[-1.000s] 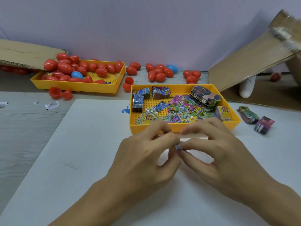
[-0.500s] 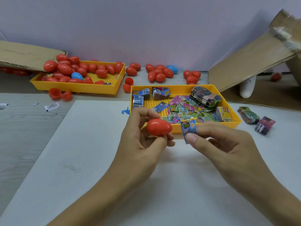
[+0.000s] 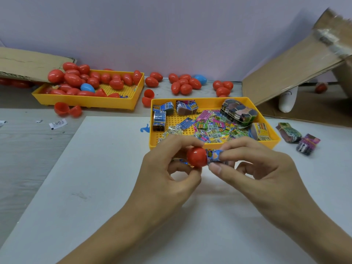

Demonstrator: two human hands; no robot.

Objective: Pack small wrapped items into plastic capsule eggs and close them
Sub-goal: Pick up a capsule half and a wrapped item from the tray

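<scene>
My left hand (image 3: 167, 174) holds a red egg half (image 3: 196, 156) between thumb and fingers, its opening turned right. A blue wrapped item (image 3: 214, 156) is pinched in my right hand (image 3: 253, 168), and its end touches the egg half's opening. Both hands hover over the white board, just in front of the near yellow tray (image 3: 274, 139) of loose wrapped items and bundles. A bit of another wrapper shows under my left fingers.
A second yellow tray (image 3: 85, 102) at the back left holds several red eggs and a blue one. More red eggs (image 3: 182, 84) and open halves (image 3: 67, 109) lie on the table. Two wrapper bundles (image 3: 298, 138) sit right of the near tray. Cardboard (image 3: 297, 63) leans at the right.
My hands parted, with the red egg half shown in the left and the blue wrapper in the right. Now they have come together again, with the wrapper's end at the egg's opening.
</scene>
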